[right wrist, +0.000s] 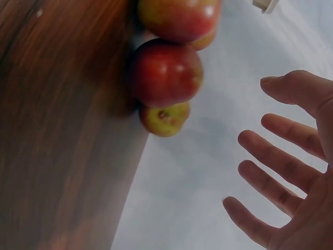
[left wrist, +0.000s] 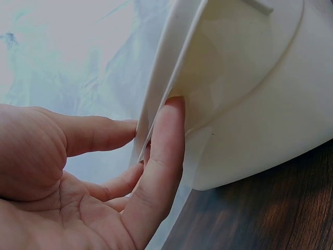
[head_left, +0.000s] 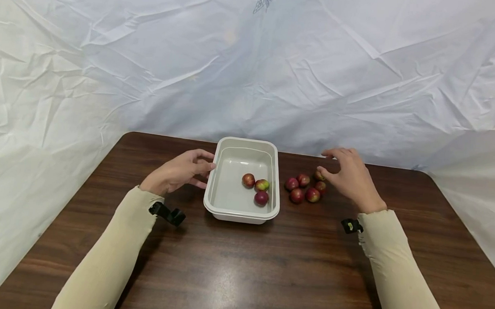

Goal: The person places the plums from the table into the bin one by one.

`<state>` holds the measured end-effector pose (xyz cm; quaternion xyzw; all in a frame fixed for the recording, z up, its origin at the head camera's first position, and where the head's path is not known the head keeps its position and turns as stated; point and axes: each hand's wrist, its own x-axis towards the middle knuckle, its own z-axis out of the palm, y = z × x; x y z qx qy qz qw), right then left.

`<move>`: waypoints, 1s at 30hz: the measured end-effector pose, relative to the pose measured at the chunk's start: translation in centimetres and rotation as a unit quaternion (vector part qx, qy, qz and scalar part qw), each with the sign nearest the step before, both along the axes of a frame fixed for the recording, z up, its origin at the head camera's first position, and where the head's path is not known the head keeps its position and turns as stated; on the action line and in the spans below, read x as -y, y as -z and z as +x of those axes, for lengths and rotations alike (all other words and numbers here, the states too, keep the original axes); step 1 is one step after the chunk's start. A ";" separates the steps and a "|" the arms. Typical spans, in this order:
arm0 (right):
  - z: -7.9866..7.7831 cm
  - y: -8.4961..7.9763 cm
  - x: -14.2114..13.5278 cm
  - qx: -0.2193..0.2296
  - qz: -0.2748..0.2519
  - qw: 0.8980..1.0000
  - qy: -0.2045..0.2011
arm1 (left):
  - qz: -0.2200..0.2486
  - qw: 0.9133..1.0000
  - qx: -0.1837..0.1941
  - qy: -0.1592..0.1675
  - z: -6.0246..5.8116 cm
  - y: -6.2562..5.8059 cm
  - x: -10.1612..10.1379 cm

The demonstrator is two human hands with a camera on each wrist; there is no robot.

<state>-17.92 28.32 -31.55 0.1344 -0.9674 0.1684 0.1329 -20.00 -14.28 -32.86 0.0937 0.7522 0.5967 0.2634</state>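
Observation:
A pale grey plastic tub [head_left: 241, 213] stands on the table with three small round red-and-green fruits [head_left: 261, 198] inside, near its right side. My left hand [head_left: 181, 171] pinches the tub's left rim; in the left wrist view the thumb [left wrist: 104, 134] lies against the rim and a finger [left wrist: 162, 151] reaches under it. Several more such fruits [head_left: 312, 194] lie clustered just right of the tub. Above the far right of that cluster hovers my right hand [head_left: 349, 178]. Its fingers are spread and hold nothing, apart from the fruits [right wrist: 166, 73] in the right wrist view.
The dark wooden table [head_left: 243, 268] has a glossy top, with a far edge close behind the tub. A wrinkled white sheet [head_left: 242, 72] hangs behind and along the sides. Black camera mounts [head_left: 167, 213] sit at both wrists.

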 end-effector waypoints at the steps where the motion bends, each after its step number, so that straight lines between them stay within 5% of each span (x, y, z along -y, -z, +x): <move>1: -0.1 0.1 -0.1 0.002 0.000 1.000 0.001 | 0.000 1.000 0.000 0.000 0.0 0.0 0.0; 19: -1.1 1.7 -2.0 0.044 0.006 0.999 -0.001 | 0.003 1.000 -0.001 -0.002 0.0 0.1 0.0; 30: -1.6 2.6 -2.8 0.063 0.013 0.997 -0.036 | -0.002 1.000 0.000 0.001 0.1 0.0 0.0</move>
